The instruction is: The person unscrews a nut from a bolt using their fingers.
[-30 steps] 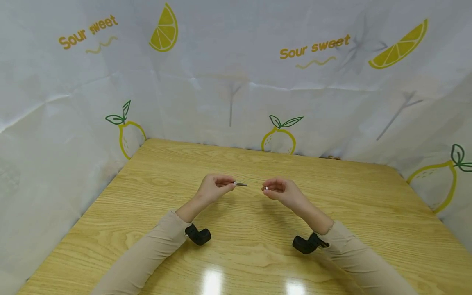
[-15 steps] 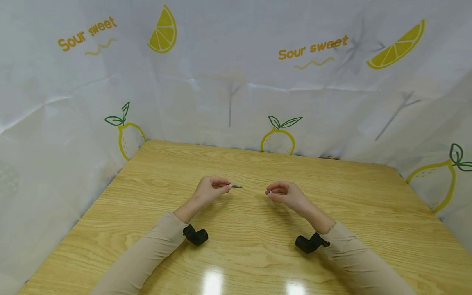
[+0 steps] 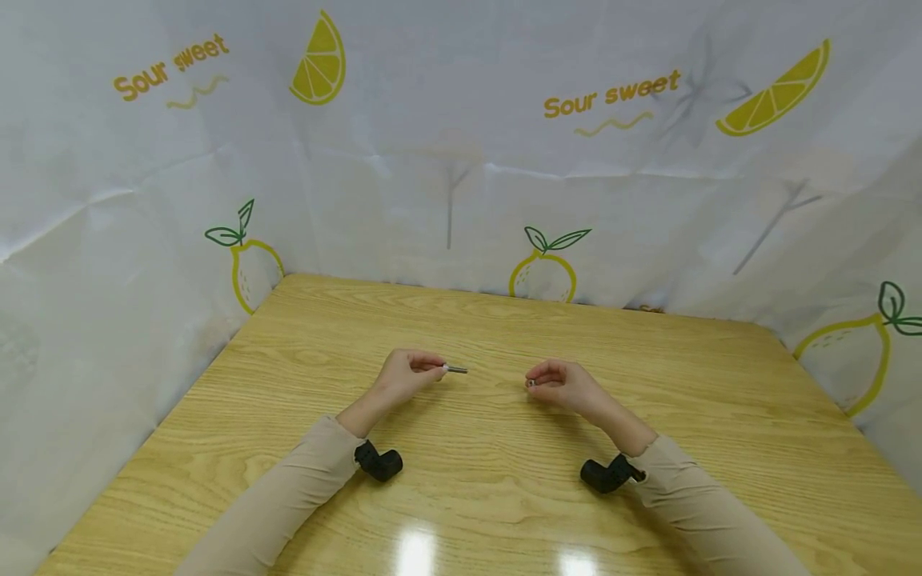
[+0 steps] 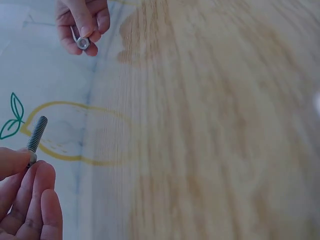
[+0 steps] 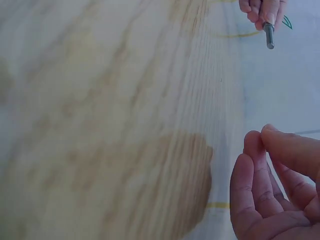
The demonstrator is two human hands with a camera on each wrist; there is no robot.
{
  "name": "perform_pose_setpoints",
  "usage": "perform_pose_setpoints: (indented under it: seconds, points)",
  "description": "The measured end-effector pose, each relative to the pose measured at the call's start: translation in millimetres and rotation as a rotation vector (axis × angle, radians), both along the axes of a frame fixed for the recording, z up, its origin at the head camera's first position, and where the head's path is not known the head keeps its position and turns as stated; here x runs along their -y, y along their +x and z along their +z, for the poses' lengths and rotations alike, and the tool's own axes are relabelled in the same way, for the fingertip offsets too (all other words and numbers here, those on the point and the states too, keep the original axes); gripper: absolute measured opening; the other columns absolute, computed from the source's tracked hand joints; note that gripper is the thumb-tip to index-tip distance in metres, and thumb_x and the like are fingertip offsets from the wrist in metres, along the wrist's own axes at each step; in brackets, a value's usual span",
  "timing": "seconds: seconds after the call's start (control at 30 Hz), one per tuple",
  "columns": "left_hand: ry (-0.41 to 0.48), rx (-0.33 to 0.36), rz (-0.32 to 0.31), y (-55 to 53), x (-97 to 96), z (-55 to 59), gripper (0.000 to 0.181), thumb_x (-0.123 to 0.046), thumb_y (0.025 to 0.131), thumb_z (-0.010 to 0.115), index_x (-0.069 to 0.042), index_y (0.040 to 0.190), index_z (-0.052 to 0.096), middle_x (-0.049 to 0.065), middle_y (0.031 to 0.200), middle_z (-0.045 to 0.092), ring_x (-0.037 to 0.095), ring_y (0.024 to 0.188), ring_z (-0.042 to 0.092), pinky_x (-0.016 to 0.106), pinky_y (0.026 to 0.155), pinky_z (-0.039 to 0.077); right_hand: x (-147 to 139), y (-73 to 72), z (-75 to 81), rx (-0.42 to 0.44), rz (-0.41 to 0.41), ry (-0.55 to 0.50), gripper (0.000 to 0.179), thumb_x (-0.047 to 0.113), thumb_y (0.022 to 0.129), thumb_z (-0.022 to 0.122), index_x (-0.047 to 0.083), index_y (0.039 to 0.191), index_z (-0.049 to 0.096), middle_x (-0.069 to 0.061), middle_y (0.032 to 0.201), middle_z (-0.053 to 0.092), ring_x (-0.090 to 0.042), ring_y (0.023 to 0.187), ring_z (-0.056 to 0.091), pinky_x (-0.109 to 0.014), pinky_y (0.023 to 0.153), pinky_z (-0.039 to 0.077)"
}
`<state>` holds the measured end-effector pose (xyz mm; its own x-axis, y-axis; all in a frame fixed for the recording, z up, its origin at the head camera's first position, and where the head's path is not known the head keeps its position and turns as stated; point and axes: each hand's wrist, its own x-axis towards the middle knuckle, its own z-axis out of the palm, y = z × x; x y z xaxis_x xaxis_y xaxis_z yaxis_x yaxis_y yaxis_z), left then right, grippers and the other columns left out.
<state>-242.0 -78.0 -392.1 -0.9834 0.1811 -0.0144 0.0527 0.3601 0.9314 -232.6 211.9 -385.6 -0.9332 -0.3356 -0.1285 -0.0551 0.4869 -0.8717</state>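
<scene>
My left hand (image 3: 403, 378) pinches a silver threaded bolt (image 4: 37, 134) by its head end, between thumb and fingers. The bolt's shank points right, toward the other hand, in the head view. A small metal nut (image 4: 83, 43) is held between thumb and fingertips of my right hand (image 3: 571, 387), its hole facing the bolt. In the right wrist view the right fingers (image 5: 254, 145) hide the nut, while the bolt (image 5: 269, 36) shows at the top. Both hands are above the table, with a gap between bolt and nut.
The wood-grain table (image 3: 490, 496) spreads beneath both hands. A white curtain (image 3: 403, 120) printed with lemons closes off the back and sides. Black wrist-worn cameras (image 3: 379, 462) sit at the sleeve cuffs.
The hands have drawn apart, the left one moving left with the bolt and the right one moving right with the nut. Both also sit slightly lower in the head view.
</scene>
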Motion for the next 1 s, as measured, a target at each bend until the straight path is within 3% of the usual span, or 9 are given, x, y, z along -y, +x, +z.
perform_pose_setpoints:
  seconds: [0.37,0.7,1.0]
  points:
    - [-0.035,0.017,0.014,-0.5,0.3,-3.1,0.021,-0.016,0.086,0.067,-0.006,0.104,0.071,0.01,0.096,0.072,0.011,0.08,0.066,0.022,0.066,0.049,-2.3,0.4,-0.4,-0.051,0.025,0.077,0.028,0.007,0.089,0.062,-0.009,0.111,0.058,-0.017,0.097,0.062,-0.011,0.08,0.059,-0.023,0.066,0.051]
    - [-0.064,0.033,0.012,0.0,0.8,-1.8,0.02,-0.016,0.085,0.068,-0.006,0.102,0.072,0.01,0.095,0.071,0.009,0.076,0.062,0.02,0.061,0.044,-2.7,1.2,-0.7,-0.1,0.017,0.187,0.019,0.008,0.086,0.065,-0.003,0.102,0.061,-0.014,0.093,0.064,-0.011,0.077,0.057,-0.026,0.066,0.047]
    - [-0.105,0.036,0.005,0.1,0.8,-3.4,0.017,-0.015,0.084,0.069,-0.007,0.099,0.073,0.008,0.089,0.071,0.009,0.075,0.061,0.02,0.06,0.043,-2.2,3.1,0.3,-0.12,0.056,0.189,0.019,0.007,0.085,0.066,-0.006,0.099,0.062,-0.018,0.09,0.063,-0.013,0.077,0.056,-0.024,0.064,0.046]
